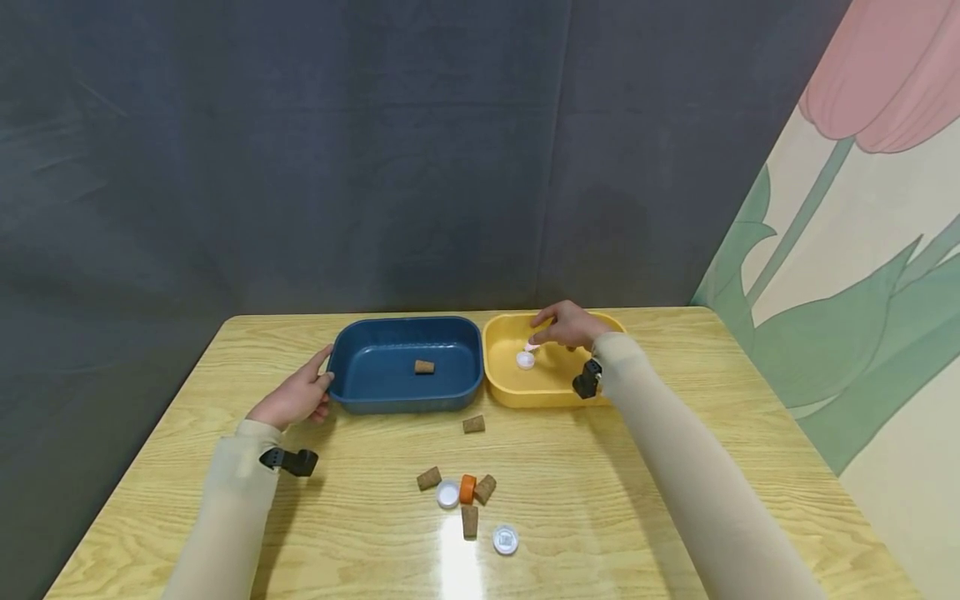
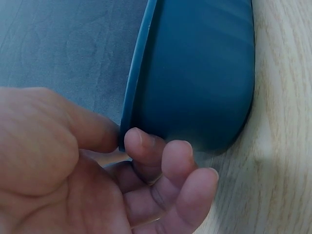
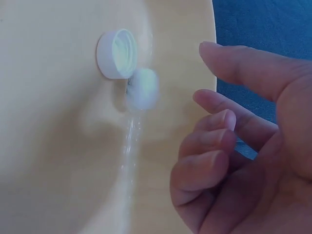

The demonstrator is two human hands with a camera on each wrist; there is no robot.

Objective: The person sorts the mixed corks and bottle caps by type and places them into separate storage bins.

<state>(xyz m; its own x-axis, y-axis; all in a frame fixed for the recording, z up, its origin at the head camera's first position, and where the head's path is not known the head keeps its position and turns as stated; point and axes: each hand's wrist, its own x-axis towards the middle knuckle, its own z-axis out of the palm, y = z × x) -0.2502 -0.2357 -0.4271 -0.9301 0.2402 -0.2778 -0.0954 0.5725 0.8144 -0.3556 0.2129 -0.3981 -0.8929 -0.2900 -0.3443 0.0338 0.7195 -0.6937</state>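
At the blue plastic bin (image 1: 408, 406), my left hand (image 1: 298, 394) pinches the left end of the rim (image 2: 131, 92) between thumb and fingers. A cork (image 1: 424, 367) lies inside that bin. Over the yellow bin (image 1: 543, 398) hovers my right hand (image 1: 567, 325), its fingers spread loosely with nothing between them. Below it, one white bottle cap (image 3: 109, 54) sits in the yellow bin. A second white cap (image 3: 143, 89) shows motion blur close beside the first, apart from the fingers; whether it touches the bin floor I cannot tell.
On the wooden table (image 1: 360, 533) in front of the bins lie several corks (image 1: 469, 522), an orange cap (image 1: 467, 489) and two white caps (image 1: 506, 540). One cork (image 1: 474, 424) is just before the bins. A dark curtain (image 1: 375, 167) hangs behind the table.
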